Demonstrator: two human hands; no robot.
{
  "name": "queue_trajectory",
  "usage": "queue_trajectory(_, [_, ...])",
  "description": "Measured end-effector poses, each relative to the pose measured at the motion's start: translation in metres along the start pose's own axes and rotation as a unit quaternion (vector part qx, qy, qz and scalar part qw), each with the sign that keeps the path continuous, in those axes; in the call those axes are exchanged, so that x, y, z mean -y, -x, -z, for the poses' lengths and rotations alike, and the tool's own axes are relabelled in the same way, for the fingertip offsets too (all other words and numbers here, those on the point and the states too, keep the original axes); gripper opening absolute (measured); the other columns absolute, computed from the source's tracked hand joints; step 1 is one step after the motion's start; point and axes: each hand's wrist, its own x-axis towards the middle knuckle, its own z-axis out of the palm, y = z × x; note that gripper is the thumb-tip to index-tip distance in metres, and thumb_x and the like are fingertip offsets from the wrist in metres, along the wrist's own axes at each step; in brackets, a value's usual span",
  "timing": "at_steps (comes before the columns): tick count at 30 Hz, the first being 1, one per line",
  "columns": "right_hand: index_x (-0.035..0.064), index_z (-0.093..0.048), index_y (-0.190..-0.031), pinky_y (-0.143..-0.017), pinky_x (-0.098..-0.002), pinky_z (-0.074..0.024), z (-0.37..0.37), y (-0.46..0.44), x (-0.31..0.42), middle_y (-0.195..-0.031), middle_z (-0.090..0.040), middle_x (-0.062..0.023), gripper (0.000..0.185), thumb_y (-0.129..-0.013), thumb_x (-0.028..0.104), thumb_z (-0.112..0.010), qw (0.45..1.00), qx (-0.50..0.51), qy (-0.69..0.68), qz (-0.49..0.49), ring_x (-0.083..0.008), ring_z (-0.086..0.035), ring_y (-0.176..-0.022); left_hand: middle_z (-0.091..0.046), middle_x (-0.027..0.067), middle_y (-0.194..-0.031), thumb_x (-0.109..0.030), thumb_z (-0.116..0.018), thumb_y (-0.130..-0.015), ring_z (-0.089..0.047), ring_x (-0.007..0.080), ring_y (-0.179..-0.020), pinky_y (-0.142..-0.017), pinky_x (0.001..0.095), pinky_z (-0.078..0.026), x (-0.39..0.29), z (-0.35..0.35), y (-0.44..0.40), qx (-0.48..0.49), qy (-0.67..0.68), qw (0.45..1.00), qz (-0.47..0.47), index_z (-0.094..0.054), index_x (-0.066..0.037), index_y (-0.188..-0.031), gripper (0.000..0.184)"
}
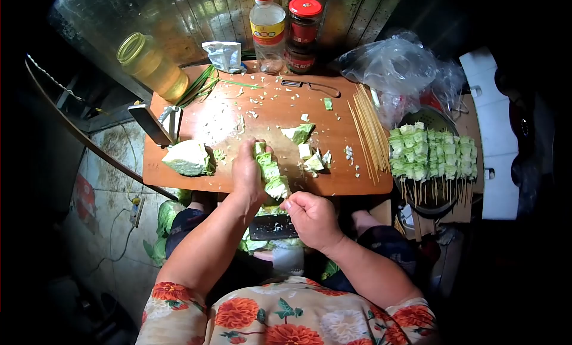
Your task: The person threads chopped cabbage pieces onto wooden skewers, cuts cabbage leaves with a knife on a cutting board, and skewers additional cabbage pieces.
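My left hand point(245, 171) is wrapped along one side of a cabbage skewer point(271, 171), a row of pale green leaf pieces above the table's near edge. At its lower end my right hand point(314, 220) pinches with thumb and forefinger; the stick itself is mostly hidden there. Just right of the skewer lie cut cabbage chunks point(313, 161) and a loose leaf piece point(299, 133). Left of my left hand sits a cabbage wedge point(188, 158). A dark cleaver-like blade point(271, 227) with bits on it shows below my hands.
Bare bamboo skewers point(368, 133) lie at the table's point(226, 118) right. Finished cabbage skewers point(434, 153) rest over a pan beyond. A peeler point(310, 86), bottle point(268, 38), red-lidded jar point(305, 23), tilted yellow jar point(152, 68) and propped phone point(149, 124) line the edges.
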Motion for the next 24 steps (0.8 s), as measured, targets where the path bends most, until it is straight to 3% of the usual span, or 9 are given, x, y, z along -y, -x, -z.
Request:
queue_trajectory(9, [0.0016,-0.064,-0.085,-0.059,-0.0357,-0.0471,0.001,-0.001,-0.006,-0.069,-0.06,-0.0167,0.017,-0.088,0.017,-0.06,0.999,-0.003,-0.011,-0.031,-0.0271,-0.06,-0.06,-0.051,0.0032,-0.066,-0.032,-0.042,-0.094,-0.048,0.0194,-0.053,-0.049,0.0341,-0.045,0.019,0.008,-0.011,0.011,-0.011,1.0,0.028,-0.047,-0.013,-0.087,0.02])
queue_trajectory(12, [0.0015,-0.065,-0.086,-0.06,-0.0343,-0.0476,0.006,-0.008,-0.01,-0.07,-0.062,-0.0158,0.017,-0.088,0.017,-0.06,0.999,0.0,-0.014,-0.042,-0.024,-0.06,-0.061,-0.054,0.0044,-0.071,-0.036,-0.042,-0.095,-0.053,0.0213,-0.058,-0.053,0.0364,-0.048,0.016,0.003,-0.013,0.023,-0.04,0.999,0.027,-0.048,-0.012,-0.092,0.025])
queue_trajectory(14, [0.0019,-0.066,-0.088,-0.052,-0.0228,-0.0405,0.013,-0.011,-0.014,-0.063,-0.055,0.0019,0.018,-0.093,0.014,-0.054,0.997,-0.004,-0.068,-0.04,-0.0056,-0.049,-0.057,-0.059,0.0073,-0.081,-0.042,-0.044,-0.095,-0.058,0.0237,-0.067,-0.061,0.0395,-0.051,0.012,-0.009,-0.009,0.028,0.015,0.999,0.023,-0.051,-0.01,-0.108,0.035])
queue_trajectory(15, [0.0019,-0.066,-0.088,-0.048,-0.0195,-0.0347,0.016,-0.011,-0.017,-0.062,-0.049,0.0055,0.019,-0.095,0.015,-0.053,0.995,-0.014,-0.087,-0.039,-0.0028,-0.043,-0.053,-0.059,0.0073,-0.081,-0.042,-0.044,-0.095,-0.058,0.0237,-0.067,-0.061,0.0395,-0.051,0.011,-0.011,-0.012,0.029,0.016,0.999,0.023,-0.051,-0.01,-0.108,0.035])
queue_trajectory(17, [0.0015,-0.065,-0.088,-0.045,-0.0188,-0.0311,0.034,-0.012,-0.016,-0.06,-0.047,0.0061,0.02,-0.095,0.015,-0.053,0.993,-0.022,-0.109,-0.034,-0.0019,-0.039,-0.049,-0.061,0.011,-0.093,-0.047,-0.046,-0.094,-0.061,0.0247,-0.074,-0.069,0.0417,-0.052,0.009,-0.013,-0.016,0.009,-0.035,0.999,0.019,-0.048,-0.009,-0.125,0.049])
queue_trajectory(18, [0.0009,-0.064,-0.088,-0.043,-0.0181,-0.0277,0.043,-0.011,-0.004,-0.058,-0.044,0.0068,0.019,-0.095,0.015,-0.053,0.981,-0.04,-0.174,-0.076,-0.0013,-0.037,-0.048,-0.06,0.0123,-0.097,-0.048,-0.05,-0.093,-0.06,0.0237,-0.075,-0.072,0.039,-0.052,0.011,-0.009,-0.02,0.02,-0.08,0.997,0.011,-0.043,-0.008,-0.133,0.057])
queue_trajectory(21, [0.0012,-0.063,-0.089,-0.038,-0.0178,-0.0249,0.064,-0.011,0.012,-0.055,-0.044,0.0049,0.021,-0.096,0.018,-0.052,0.967,-0.091,-0.218,-0.096,-0.0015,-0.034,-0.042,-0.062,0.0077,-0.093,-0.031,-0.055,-0.094,-0.06,0.0195,-0.071,-0.065,0.0338,-0.052,0.022,-0.005,-0.027,0.097,-0.314,0.944,-0.023,-0.052,-0.005,-0.124,0.04])
queue_trajectory(22, [0.0,-0.067,-0.088,-0.048,-0.0193,-0.0323,0.07,-0.01,0.014,-0.059,-0.049,0.0045,0.024,-0.094,0.019,-0.055,0.96,-0.098,-0.238,-0.11,-0.0022,-0.043,-0.052,-0.062,0.0077,-0.093,-0.031,-0.055,-0.094,-0.06,0.0195,-0.071,-0.065,0.0338,-0.052,0.031,-0.002,-0.029,0.098,-0.316,0.943,-0.021,-0.052,-0.005,-0.124,0.04])
queue_trajectory(24, [0.0003,-0.067,-0.087,-0.048,-0.0193,-0.0326,0.074,-0.009,0.016,-0.059,-0.049,0.0043,0.023,-0.094,0.019,-0.055,0.961,-0.099,-0.234,-0.104,-0.0024,-0.043,-0.052,-0.066,0.0143,-0.094,-0.024,-0.053,-0.092,-0.065,0.0261,-0.071,-0.065,0.0367,-0.053,0.047,-0.003,-0.032,0.197,-0.538,0.804,-0.157,-0.054,-0.009,-0.125,0.036])
